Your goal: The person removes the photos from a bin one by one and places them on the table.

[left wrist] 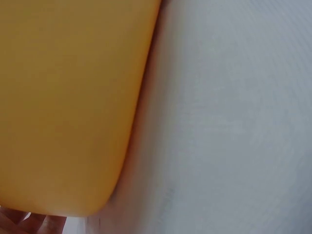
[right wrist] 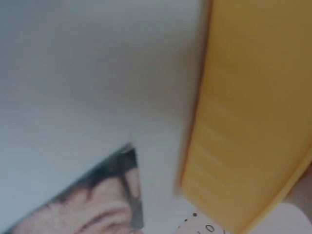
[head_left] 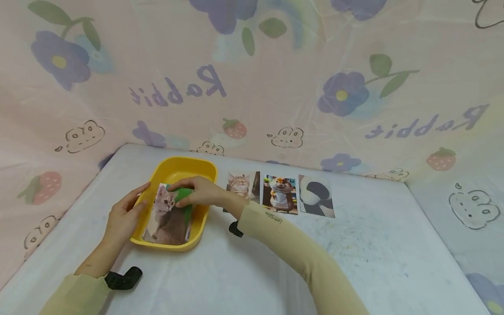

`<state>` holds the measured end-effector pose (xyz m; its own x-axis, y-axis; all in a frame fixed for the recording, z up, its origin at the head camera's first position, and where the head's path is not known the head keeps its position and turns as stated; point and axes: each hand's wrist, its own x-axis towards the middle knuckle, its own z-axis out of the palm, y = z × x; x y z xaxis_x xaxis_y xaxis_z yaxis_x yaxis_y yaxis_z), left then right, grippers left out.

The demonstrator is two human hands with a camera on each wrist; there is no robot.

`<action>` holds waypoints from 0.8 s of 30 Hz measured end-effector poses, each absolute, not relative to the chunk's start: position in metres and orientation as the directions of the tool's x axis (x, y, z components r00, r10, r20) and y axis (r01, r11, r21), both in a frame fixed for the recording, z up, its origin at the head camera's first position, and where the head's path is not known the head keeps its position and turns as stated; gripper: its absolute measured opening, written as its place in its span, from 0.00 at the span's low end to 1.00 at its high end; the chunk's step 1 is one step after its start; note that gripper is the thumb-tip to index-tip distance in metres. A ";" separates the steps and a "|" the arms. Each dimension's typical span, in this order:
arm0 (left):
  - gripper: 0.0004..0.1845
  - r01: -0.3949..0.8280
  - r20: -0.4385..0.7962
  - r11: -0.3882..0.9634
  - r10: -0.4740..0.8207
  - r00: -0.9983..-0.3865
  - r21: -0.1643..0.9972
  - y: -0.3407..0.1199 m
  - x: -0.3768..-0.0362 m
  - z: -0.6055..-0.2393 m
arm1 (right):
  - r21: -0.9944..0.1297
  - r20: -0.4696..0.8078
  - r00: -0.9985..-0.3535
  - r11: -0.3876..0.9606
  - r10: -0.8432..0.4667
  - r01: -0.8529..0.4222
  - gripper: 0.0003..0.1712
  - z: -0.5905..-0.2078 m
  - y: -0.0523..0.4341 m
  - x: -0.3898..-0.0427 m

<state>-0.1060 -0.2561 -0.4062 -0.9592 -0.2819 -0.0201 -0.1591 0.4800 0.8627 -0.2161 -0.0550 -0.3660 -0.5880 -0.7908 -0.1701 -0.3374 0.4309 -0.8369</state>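
Fingers of the right hand (head_left: 198,192) curl round a green card (head_left: 184,202); the left hand (head_left: 125,215), fingers straight, steadies the yellow tray (head_left: 173,168).

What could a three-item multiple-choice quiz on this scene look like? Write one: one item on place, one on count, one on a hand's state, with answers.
1. Where does the cat photo lie?
A. in the yellow tray
B. on the table's right edge
C. pinned to the cloth backdrop

2. How many photos lie in the row on the table beside the tray?
A. one
B. three
C. five

3. What is the right hand doing?
A. resting flat on the table
B. gripping a green item over the tray
C. lifting the panda photo

Answers: 1 A, the photo sits inside the tray's walls. 2 B, a cat, a hamster and a panda picture lie side by side. 3 B, its fingers curl round the green item above the cat photo.
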 end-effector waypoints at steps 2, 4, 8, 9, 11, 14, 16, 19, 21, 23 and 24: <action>0.24 -0.166 -0.027 0.476 -0.285 -0.958 0.864 -0.256 -0.106 -0.406 | -0.856 -0.138 -0.570 0.387 -0.810 -0.343 0.27 -0.368 -0.053 -0.216; 0.24 -0.177 -0.037 0.474 -0.290 -0.956 0.863 -0.256 -0.107 -0.407 | -0.875 -0.110 -0.553 0.345 -0.826 -0.340 0.28 -0.369 -0.052 -0.215; 0.24 -0.190 -0.055 0.459 -0.292 -0.955 0.868 -0.255 -0.108 -0.407 | -0.894 -0.081 -0.518 0.292 -0.851 -0.339 0.30 -0.370 -0.050 -0.214; 0.24 -0.190 -0.056 0.458 -0.290 -0.955 0.868 -0.256 -0.108 -0.408 | -0.890 -0.073 -0.504 0.284 -0.861 -0.356 0.31 -0.371 -0.050 -0.213; 0.25 -0.182 -0.054 0.455 -0.281 -0.958 0.872 -0.256 -0.108 -0.408 | -0.893 -0.079 -0.476 0.274 -0.876 -0.356 0.32 -0.371 -0.050 -0.210; 0.25 -0.168 -0.045 0.449 -0.270 -0.962 0.878 -0.258 -0.107 -0.408 | -0.920 -0.097 -0.426 0.244 -0.900 -0.307 0.34 -0.371 -0.049 -0.205; 0.25 -0.163 -0.047 0.434 -0.266 -0.963 0.886 -0.259 -0.107 -0.407 | -0.938 -0.104 -0.403 0.224 -0.909 -0.263 0.35 -0.370 -0.049 -0.201; 0.25 -0.172 -0.061 0.412 -0.269 -0.961 0.895 -0.258 -0.107 -0.407 | -0.932 -0.062 -0.390 0.193 -0.919 -0.307 0.35 -0.370 -0.048 -0.198; 0.25 -0.189 -0.077 0.411 -0.274 -0.959 0.892 -0.258 -0.107 -0.407 | -0.923 -0.036 -0.398 0.183 -0.917 -0.338 0.35 -0.372 -0.046 -0.198; 0.25 -0.201 -0.087 0.414 -0.278 -0.957 0.888 -0.257 -0.108 -0.407 | -0.915 -0.010 -0.426 0.180 -0.905 -0.360 0.34 -0.373 -0.043 -0.199; 0.25 -0.207 -0.089 0.425 -0.280 -0.956 0.881 -0.256 -0.108 -0.406 | -0.921 -0.003 -0.439 0.174 -0.898 -0.349 0.34 -0.373 -0.041 -0.200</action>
